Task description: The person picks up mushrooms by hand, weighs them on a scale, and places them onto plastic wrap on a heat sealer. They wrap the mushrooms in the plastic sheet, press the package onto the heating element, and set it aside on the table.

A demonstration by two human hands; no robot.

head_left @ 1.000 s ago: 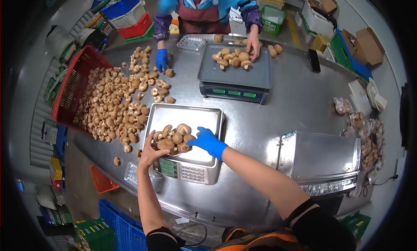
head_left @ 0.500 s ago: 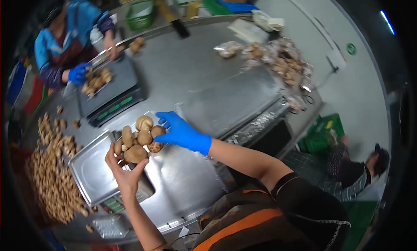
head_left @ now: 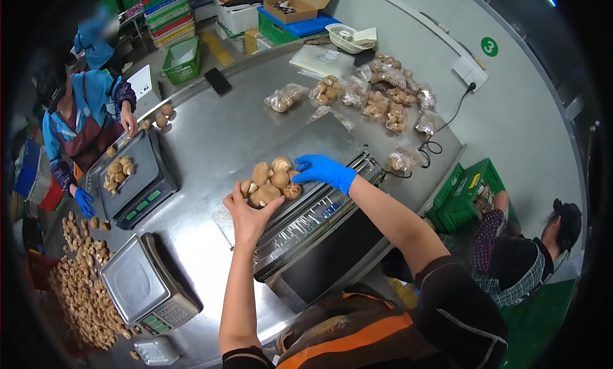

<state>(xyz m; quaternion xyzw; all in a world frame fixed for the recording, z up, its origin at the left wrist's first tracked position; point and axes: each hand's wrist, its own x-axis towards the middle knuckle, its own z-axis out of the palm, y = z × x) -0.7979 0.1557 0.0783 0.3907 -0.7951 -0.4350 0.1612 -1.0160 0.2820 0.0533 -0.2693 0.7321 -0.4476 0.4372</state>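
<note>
Between my hands is a cluster of brown mushrooms [head_left: 268, 182], seemingly on a clear tray whose rim hardly shows. My bare left hand [head_left: 250, 217] grips the near left side, thumb and fingers spread around the cluster. On the right, my blue-gloved right hand [head_left: 324, 171] holds the other side with its fingertips. The load is over the far left part of a film wrapping machine [head_left: 306, 225], which has a roller and a dark flat plate. To the left stands a scale [head_left: 137, 279] with a bare metal pan.
Loose mushrooms [head_left: 86, 292] are heaped at the left. Bagged mushrooms [head_left: 383, 101] lie at the far right near a black cable [head_left: 440, 136]. A co-worker [head_left: 89, 113] stands at another scale [head_left: 131, 177]; another person [head_left: 511, 260] reaches into a green crate [head_left: 469, 193]. A phone [head_left: 218, 81] lies farther back.
Both my hands have carried the mushrooms right, away from my scale to the wrapping machine. The co-worker's gloved hand has moved off the mushrooms on the other scale.
</note>
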